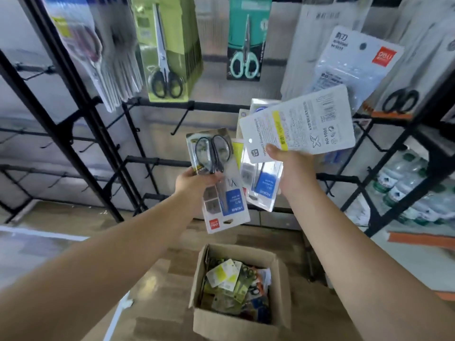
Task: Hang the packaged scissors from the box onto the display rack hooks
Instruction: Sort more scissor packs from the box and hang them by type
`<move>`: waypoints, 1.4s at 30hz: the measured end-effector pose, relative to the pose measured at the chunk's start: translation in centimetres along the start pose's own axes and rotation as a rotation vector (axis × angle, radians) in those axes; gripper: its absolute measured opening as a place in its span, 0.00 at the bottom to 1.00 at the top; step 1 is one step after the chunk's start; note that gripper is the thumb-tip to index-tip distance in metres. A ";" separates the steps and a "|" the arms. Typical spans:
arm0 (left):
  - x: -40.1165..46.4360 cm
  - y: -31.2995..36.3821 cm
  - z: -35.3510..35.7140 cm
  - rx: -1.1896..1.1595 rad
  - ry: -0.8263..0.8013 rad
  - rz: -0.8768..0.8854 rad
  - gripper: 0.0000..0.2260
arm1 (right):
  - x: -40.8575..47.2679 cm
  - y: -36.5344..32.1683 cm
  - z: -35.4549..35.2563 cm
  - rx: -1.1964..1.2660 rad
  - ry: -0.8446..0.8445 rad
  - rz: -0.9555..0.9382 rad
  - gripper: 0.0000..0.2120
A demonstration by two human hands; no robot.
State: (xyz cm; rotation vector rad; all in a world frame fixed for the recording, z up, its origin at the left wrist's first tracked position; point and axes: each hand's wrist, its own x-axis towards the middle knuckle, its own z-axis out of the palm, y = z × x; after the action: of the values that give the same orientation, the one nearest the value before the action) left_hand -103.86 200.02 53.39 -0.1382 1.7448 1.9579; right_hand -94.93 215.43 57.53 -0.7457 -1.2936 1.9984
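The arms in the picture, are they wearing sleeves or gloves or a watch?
No. Both arms are bare as far as the picture shows, with no sleeves in sight. The left hand and the right hand wear no gloves, and no watch, bracelet or ring shows.

Glossy clear plastic covers a packaged pair of scissors (216, 178) with black handles. A second pack (299, 126) shows its matt white card back. The display rack (157, 160) looks like matt black metal. The box (236, 323) is plain brown cardboard. The floor (157, 286) has a wood-grain finish.
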 end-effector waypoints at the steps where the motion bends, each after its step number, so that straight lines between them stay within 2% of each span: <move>1: -0.1 0.4 -0.2 -0.046 -0.028 -0.033 0.12 | 0.0 -0.1 0.2 0.035 -0.002 0.021 0.17; 6: -1.3 2.5 -0.1 -0.114 -0.361 -0.018 0.31 | -0.5 -1.1 1.5 0.275 -0.066 0.184 0.13; 10: -2.1 3.7 1.2 -0.255 -0.459 0.008 0.26 | -1.4 -1.5 2.6 0.340 -0.188 0.188 0.19; 15: -2.4 4.8 1.0 -0.313 -0.515 0.028 0.17 | -1.8 -2.7 2.8 0.349 -0.290 0.119 0.20; 21: -2.8 6.3 0.2 -0.287 -0.476 0.120 0.20 | -1.8 -3.5 1.5 0.258 -0.253 0.058 0.21; 26: -2.8 6.9 -0.2 -0.274 -0.423 0.152 0.17 | -1.9 -3.8 0.2 0.324 -0.275 0.087 0.13; 30: -2.9 7.1 -0.5 -0.222 -0.449 0.186 0.11 | -2.2 -4.7 -0.6 0.197 -0.329 0.116 0.16; 35: -4.1 7.3 -0.3 -0.107 -0.607 0.204 0.19 | -2.6 -6.3 -0.7 -0.013 -0.341 0.084 0.15; 42: -5.9 5.9 2.5 -0.247 -0.643 0.164 0.28 | -3.7 -6.6 0.9 0.067 -0.246 0.007 0.08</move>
State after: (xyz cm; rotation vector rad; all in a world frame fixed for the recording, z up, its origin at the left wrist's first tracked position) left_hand -100.63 200.33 61.46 0.5113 1.1234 2.0202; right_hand -91.94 214.19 64.44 -0.4852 -1.3537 2.1801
